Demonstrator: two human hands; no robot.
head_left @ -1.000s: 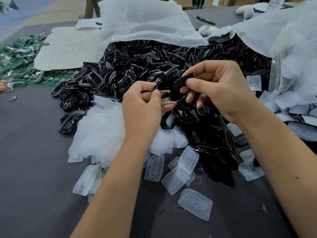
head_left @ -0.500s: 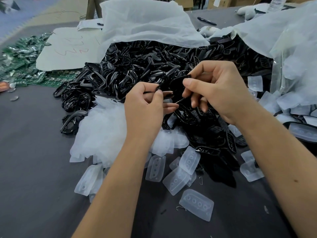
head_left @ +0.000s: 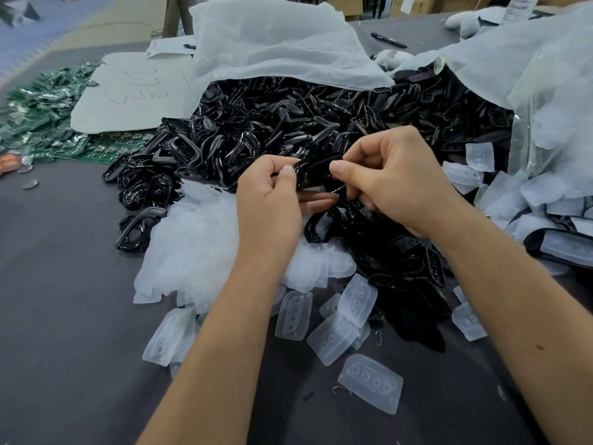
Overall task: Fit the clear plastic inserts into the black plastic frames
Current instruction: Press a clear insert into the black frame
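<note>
Both hands meet above the middle of the table on one black plastic frame. My left hand pinches its left end between thumb and fingers. My right hand pinches its right end, thumb on top. Whether a clear insert sits in the frame is hidden by the fingers. A big heap of black frames spills from a white bag behind the hands. Clear plastic inserts with a row of holes lie scattered in front, and a pile of them sits left of my left hand.
The dark grey table carries green circuit boards at the far left and a white card sheet. The white bag stands behind. A clear bag of inserts is at the right. A black pen lies far back.
The two hands have drawn closer together on the frame, and the right thumb now presses on its top edge. The frame sits lower between the fingers than before.
</note>
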